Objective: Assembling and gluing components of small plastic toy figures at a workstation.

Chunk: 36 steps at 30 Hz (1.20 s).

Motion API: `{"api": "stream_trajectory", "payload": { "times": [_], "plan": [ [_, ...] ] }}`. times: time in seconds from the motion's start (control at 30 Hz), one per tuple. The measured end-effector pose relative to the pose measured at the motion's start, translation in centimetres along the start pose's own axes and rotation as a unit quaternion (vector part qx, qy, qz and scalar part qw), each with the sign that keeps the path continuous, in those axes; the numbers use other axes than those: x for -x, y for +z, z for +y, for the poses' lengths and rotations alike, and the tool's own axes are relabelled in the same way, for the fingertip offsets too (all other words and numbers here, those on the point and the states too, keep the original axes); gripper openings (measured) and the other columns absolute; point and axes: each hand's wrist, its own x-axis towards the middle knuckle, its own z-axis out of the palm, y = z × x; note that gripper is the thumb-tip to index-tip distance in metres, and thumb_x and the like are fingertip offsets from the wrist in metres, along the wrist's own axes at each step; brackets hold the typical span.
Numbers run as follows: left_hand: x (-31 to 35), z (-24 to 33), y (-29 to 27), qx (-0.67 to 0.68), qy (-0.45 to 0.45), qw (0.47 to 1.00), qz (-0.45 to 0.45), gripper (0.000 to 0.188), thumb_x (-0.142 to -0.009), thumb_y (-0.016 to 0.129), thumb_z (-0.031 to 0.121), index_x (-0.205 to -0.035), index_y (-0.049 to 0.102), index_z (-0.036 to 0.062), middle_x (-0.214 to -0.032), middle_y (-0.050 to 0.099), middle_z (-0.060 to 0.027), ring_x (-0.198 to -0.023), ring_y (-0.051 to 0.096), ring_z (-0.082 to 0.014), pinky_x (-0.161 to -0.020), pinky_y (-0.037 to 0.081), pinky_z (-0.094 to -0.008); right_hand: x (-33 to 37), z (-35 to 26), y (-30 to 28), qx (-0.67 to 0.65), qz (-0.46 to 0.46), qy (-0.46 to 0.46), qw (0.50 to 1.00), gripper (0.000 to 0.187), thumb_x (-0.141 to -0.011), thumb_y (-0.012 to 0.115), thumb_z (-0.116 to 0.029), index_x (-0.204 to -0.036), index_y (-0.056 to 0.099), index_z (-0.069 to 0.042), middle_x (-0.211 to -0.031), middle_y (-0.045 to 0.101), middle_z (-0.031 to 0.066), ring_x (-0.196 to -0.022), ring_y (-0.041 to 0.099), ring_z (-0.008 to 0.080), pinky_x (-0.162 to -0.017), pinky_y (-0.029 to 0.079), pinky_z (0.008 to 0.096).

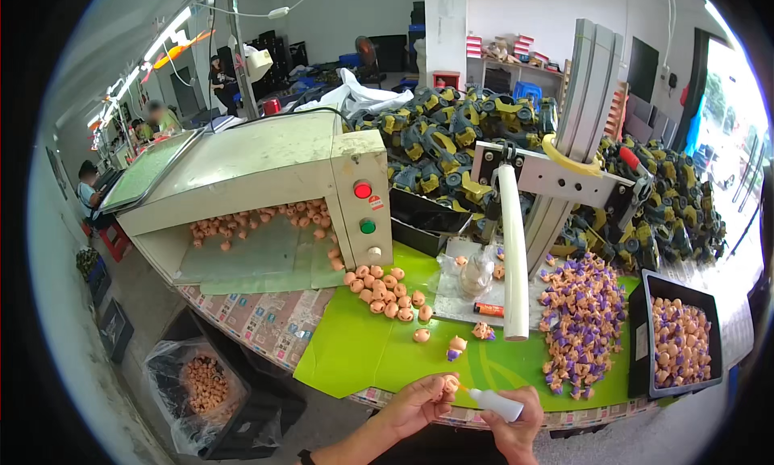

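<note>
My left hand pinches a small peach-coloured doll head near the table's front edge. In my right hand is a white squeeze bottle, tilted so that its thin orange-yellow nozzle meets or nearly meets the doll head; contact is too small to tell. Just beyond the hands, a small doll figure with a purple body stands on the bright green sheet. Beside it lie a peach-and-purple body piece and a single loose head.
More heads spill from a beige machine at left. A lever press stands behind. To the right are a purple-and-peach pile and a black bin of parts. A bagged crate sits low left.
</note>
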Motion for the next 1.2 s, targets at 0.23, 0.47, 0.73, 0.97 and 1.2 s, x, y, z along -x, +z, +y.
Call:
{"api": "stream_trajectory", "payload": {
  "times": [0.23, 0.47, 0.73, 0.97, 1.2],
  "plan": [
    [0.0, 0.0, 0.0, 0.006, -0.006, 1.000, 0.009, 0.037, -0.094, 0.053, 0.027, -0.119, 0.048, 0.0007, -0.095, 0.056, 0.0011, -0.083, 0.056, -0.0059, -0.073, 0.051, -0.0218, -0.2, -0.2, 0.2, 0.007, 0.004, -0.001, 1.000, 0.039, -0.059, 0.082, -0.011, -0.089, 0.059, -0.004, -0.077, 0.054, 0.0064, -0.069, 0.052, 0.0197, -0.061, 0.042, 0.0311],
    [0.1, 0.1, 0.0, 0.008, 0.004, 1.000, 0.004, 0.036, -0.093, 0.053, 0.026, -0.119, 0.049, 0.0005, -0.097, 0.056, 0.0014, -0.087, 0.055, -0.0059, -0.079, 0.050, -0.0222, -0.2, -1.0, -0.6, 0.046, -0.009, -0.009, 0.999, 0.037, -0.060, 0.083, -0.013, -0.087, 0.059, -0.004, -0.078, 0.055, 0.0065, -0.068, 0.053, 0.0196, -0.061, 0.043, 0.0314],
    [0.2, 0.0, -0.1, 0.010, 0.015, 1.000, 0.002, 0.032, -0.093, 0.053, 0.020, -0.120, 0.051, 0.0020, -0.101, 0.057, 0.0002, -0.091, 0.056, -0.0074, -0.083, 0.049, -0.0232, 0.4, -1.3, -1.5, 0.058, -0.060, 0.054, 0.995, 0.037, -0.070, 0.076, -0.015, -0.101, 0.058, -0.005, -0.095, 0.056, 0.0132, -0.086, 0.056, 0.0230, -0.073, 0.044, 0.0339],
    [0.2, -0.3, -0.3, 0.053, 0.020, 0.998, 0.011, 0.034, -0.090, 0.057, 0.011, -0.123, 0.050, 0.0047, -0.108, 0.058, -0.0035, -0.099, 0.057, -0.0122, -0.090, 0.047, -0.0267, -1.1, 1.7, 1.0, -0.015, 0.021, 0.064, 0.998, 0.039, -0.068, 0.074, -0.002, -0.104, 0.058, -0.005, -0.103, 0.060, 0.0113, -0.088, 0.060, 0.0254, -0.077, 0.048, 0.0332],
    [0.4, 0.1, -0.1, 0.044, 0.022, 0.998, 0.030, 0.033, -0.089, 0.058, 0.008, -0.121, 0.054, 0.0068, -0.110, 0.057, -0.0047, -0.100, 0.056, -0.0146, -0.093, 0.046, -0.0301, -3.5, 2.9, 3.3, 0.021, -0.004, 0.065, 0.998, 0.036, -0.068, 0.075, -0.006, -0.101, 0.062, -0.001, -0.097, 0.064, 0.0114, -0.092, 0.061, 0.0194, -0.082, 0.047, 0.0299]
  ]
}}
